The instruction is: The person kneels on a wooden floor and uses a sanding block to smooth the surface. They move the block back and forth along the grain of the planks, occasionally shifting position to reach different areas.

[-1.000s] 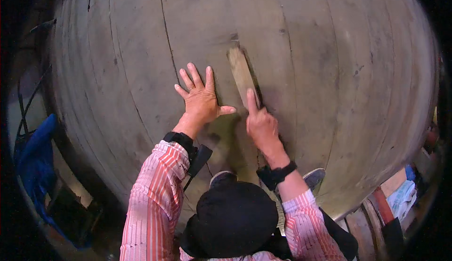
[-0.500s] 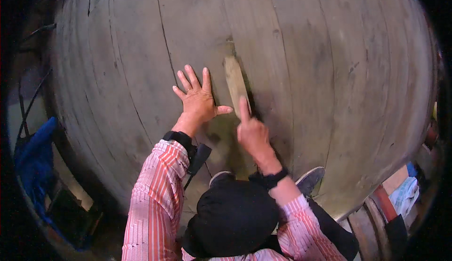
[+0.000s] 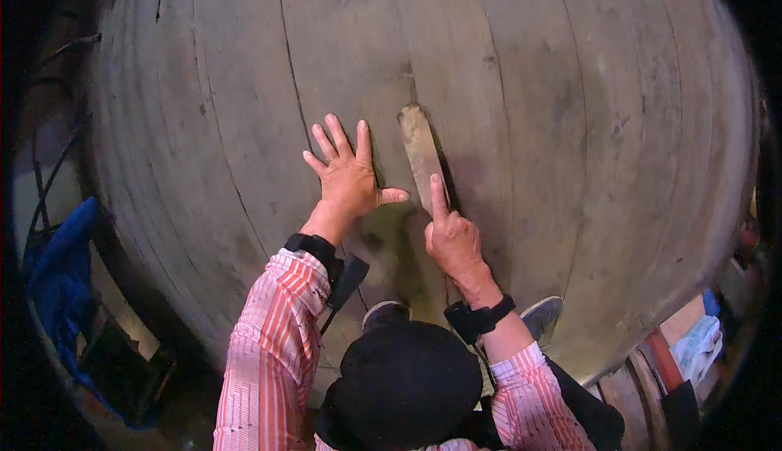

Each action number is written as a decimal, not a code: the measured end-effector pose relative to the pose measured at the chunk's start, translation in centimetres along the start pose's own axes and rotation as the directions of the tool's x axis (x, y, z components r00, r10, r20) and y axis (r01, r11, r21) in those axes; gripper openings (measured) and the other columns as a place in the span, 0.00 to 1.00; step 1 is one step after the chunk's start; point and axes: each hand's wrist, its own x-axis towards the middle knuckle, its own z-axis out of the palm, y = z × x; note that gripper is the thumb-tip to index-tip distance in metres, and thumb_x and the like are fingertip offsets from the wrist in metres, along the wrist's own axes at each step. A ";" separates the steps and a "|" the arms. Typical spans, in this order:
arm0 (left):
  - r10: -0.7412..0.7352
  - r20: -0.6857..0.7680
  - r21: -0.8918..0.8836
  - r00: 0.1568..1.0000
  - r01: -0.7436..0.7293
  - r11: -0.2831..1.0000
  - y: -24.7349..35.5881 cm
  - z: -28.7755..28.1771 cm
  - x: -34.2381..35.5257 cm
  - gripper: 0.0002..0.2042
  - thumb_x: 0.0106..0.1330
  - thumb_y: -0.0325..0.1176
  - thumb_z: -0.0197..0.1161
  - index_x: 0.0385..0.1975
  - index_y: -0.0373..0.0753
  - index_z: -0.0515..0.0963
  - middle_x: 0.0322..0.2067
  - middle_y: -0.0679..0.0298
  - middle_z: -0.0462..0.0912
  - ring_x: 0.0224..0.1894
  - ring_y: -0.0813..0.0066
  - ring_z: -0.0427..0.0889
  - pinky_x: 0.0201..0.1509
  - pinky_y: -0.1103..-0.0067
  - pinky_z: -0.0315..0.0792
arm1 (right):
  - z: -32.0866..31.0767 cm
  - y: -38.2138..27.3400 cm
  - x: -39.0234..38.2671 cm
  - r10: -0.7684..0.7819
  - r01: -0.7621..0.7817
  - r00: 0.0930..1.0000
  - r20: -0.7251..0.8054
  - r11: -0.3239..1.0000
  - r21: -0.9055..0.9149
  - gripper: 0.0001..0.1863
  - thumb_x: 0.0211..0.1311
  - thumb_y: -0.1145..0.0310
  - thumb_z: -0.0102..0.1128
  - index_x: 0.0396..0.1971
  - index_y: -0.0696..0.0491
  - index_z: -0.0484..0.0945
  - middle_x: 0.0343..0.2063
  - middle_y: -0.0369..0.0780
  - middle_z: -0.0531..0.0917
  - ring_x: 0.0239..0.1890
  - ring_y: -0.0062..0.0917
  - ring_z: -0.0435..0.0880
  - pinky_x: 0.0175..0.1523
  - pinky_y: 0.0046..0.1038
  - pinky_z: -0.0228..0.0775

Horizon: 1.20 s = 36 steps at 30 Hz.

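Observation:
My right hand (image 3: pixel 454 241) is wrapped round the near end of a flat, pale wood-coloured paddle-like strip (image 3: pixel 421 148) with a rounded, rough tip. Its index finger lies stretched along the strip's upper face; the gripped end is hidden in the palm. The strip lies low over the wide planked wooden surface (image 3: pixel 570 166), pointing away from me and slightly left, a dark shadow along its right side. Just left of it, my left hand (image 3: pixel 350 181) rests flat on the planks with fingers spread and thumb towards the strip. It holds nothing.
Dark seams run lengthwise between the planks, and a small dark mark (image 3: pixel 407 70) lies beyond the strip's tip. Blue cloth (image 3: pixel 65 247) hangs at the left. Near me are a shoe (image 3: pixel 542 318) and a black rounded thing (image 3: pixel 407 386). A white-blue bag (image 3: pixel 699 349) lies at lower right.
The strip and my right hand have drawn back slightly towards me and shifted a little right. My left hand stays flat in about the same place. The whole view has shifted slightly.

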 end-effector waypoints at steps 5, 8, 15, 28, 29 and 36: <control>-0.007 0.013 0.035 1.000 0.006 0.999 0.1 0.2 0.1 0.65 0.31 0.70 0.67 0.68 0.38 0.43 0.65 0.34 0.26 0.66 0.30 0.24 0.59 0.36 0.39 | -2.1 -1.0 10.5 0.029 -0.032 0.999 0.025 0.990 0.137 0.42 0.54 0.72 0.55 0.67 0.47 0.44 0.23 0.51 0.81 0.26 0.45 0.82 0.32 0.46 0.73; -0.003 0.024 0.028 1.000 0.002 1.000 0.0 0.3 0.2 0.68 0.28 0.72 0.66 0.67 0.36 0.41 0.64 0.33 0.24 0.66 0.31 0.22 0.59 0.36 0.38 | -5.0 -0.9 15.9 -0.021 0.026 0.997 -0.074 0.998 0.061 0.39 0.56 0.70 0.53 0.67 0.42 0.46 0.26 0.51 0.81 0.29 0.46 0.82 0.34 0.47 0.73; -0.005 0.022 0.020 1.000 0.004 1.000 -0.1 0.4 0.3 0.69 0.27 0.73 0.66 0.67 0.35 0.40 0.64 0.33 0.23 0.66 0.32 0.22 0.59 0.37 0.38 | -6.4 -0.3 15.2 0.008 -0.004 0.994 -0.109 0.999 0.040 0.36 0.58 0.67 0.53 0.66 0.38 0.50 0.26 0.51 0.81 0.27 0.47 0.81 0.32 0.46 0.72; 0.035 -0.039 -0.040 0.999 -0.036 0.999 -0.4 0.7 0.0 0.67 0.27 0.73 0.65 0.68 0.37 0.42 0.65 0.34 0.23 0.66 0.32 0.21 0.59 0.36 0.36 | -1.3 2.9 1.5 0.057 -0.074 0.989 -0.139 0.991 -0.116 0.40 0.55 0.68 0.55 0.67 0.42 0.47 0.18 0.47 0.76 0.19 0.43 0.78 0.23 0.43 0.72; 0.032 -0.039 -0.048 0.999 -0.034 0.998 -0.4 0.7 0.1 0.67 0.28 0.73 0.65 0.68 0.38 0.42 0.65 0.34 0.23 0.66 0.32 0.21 0.59 0.36 0.36 | -1.5 2.5 3.3 0.055 -0.075 0.985 -0.164 0.990 -0.117 0.40 0.55 0.68 0.55 0.67 0.43 0.47 0.17 0.47 0.76 0.19 0.43 0.78 0.23 0.43 0.71; 0.037 -0.017 -0.078 0.999 -0.039 0.996 -0.3 0.2 -0.1 0.66 0.29 0.72 0.66 0.68 0.38 0.43 0.65 0.34 0.25 0.66 0.31 0.23 0.59 0.36 0.36 | -7.7 -1.4 21.7 -0.039 0.043 0.976 -0.213 0.999 0.015 0.37 0.60 0.70 0.48 0.67 0.48 0.44 0.25 0.54 0.81 0.27 0.46 0.82 0.32 0.44 0.73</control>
